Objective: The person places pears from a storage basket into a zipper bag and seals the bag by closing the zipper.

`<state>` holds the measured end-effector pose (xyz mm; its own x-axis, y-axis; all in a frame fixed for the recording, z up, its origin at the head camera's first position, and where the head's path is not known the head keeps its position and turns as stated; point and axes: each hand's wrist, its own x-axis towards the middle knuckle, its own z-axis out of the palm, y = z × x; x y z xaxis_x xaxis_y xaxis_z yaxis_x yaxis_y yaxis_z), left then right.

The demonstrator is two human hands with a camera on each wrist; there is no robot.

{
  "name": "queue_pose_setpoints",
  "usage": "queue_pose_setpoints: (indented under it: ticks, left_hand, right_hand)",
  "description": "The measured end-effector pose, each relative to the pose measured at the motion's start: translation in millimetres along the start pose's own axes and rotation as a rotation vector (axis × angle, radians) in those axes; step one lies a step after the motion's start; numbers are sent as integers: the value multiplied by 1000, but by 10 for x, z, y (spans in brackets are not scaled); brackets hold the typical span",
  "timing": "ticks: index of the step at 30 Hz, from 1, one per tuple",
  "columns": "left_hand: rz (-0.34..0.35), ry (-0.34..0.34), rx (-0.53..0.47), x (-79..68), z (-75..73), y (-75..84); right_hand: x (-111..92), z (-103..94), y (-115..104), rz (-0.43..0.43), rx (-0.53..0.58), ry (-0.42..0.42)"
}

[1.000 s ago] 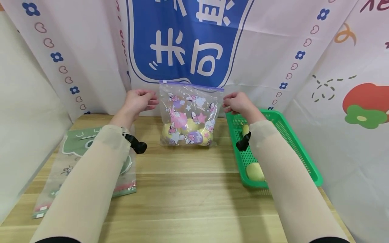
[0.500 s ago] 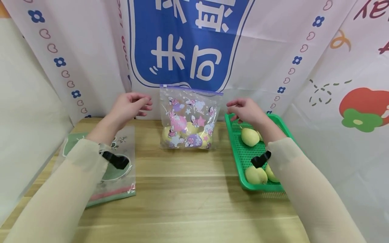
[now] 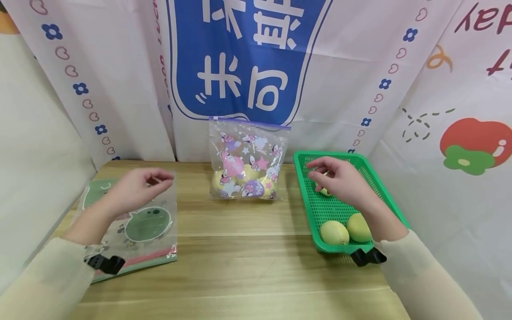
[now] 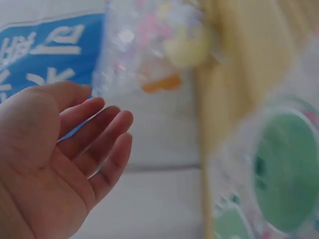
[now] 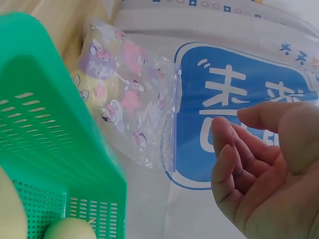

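A clear zip bag [image 3: 250, 155] with a purple zip edge and pink and purple cartoon prints stands upright at the back of the table. Pale yellow fruit shows at its bottom. My left hand [image 3: 136, 189], fingers loosely bent and holding nothing, hovers over a flat zip bag [image 3: 150, 224] printed in green. To the right, my right hand [image 3: 340, 180] is above the green basket [image 3: 309, 209], with nothing between its relaxed fingers. Yellow-green pears [image 3: 334, 232] lie in that basket, one partly hidden behind the right hand. Both hands are apart from the upright bag.
A white cloth [image 3: 336, 89] with a blue printed sign hangs behind the wooden table [image 3: 240, 258]. White sheets [image 3: 452, 213] close off the left and right sides. The basket stands at the table's right side.
Both hands have drawn back from beside the upright bag, moving outward and toward me. The bag keeps standing where it was. More of the basket's pears have come into sight.
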<state>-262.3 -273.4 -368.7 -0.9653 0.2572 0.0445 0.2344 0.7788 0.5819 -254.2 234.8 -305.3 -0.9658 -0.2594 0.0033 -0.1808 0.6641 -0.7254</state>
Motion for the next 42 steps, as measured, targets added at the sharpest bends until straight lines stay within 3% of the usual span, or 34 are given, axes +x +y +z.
queue_pose_setpoints:
  ticks: [4, 9, 13, 20, 24, 33, 38, 42]
  left_hand:
    - [41, -57, 68, -226, 125, -337]
    - [5, -195, 86, -449, 205, -628]
    - [-51, -265, 61, -527, 239, -762]
    - [-66, -318, 70, -579, 355, -896]
    - [-40, -325, 103, -600, 410, -942]
    - [-8, -329, 51, -635, 432, -993]
    - [10, -259, 46, -684, 450, -1012]
    - [13, -144, 105, -705, 444, -976]
  right_hand:
    - [-145, 22, 93, -23, -8, 10]
    - [-242, 24, 187, -46, -9, 31]
    - [-297, 22, 233, -35, -5, 38]
    - [-316, 53, 277, -29, 13, 37]
    - [-314, 64, 280, -21, 14, 38]
    - [-315, 86, 297, 0, 12, 32]
    - [-304, 104, 307, -3, 4, 25]
    - [-294, 105, 301, -4, 4, 23]
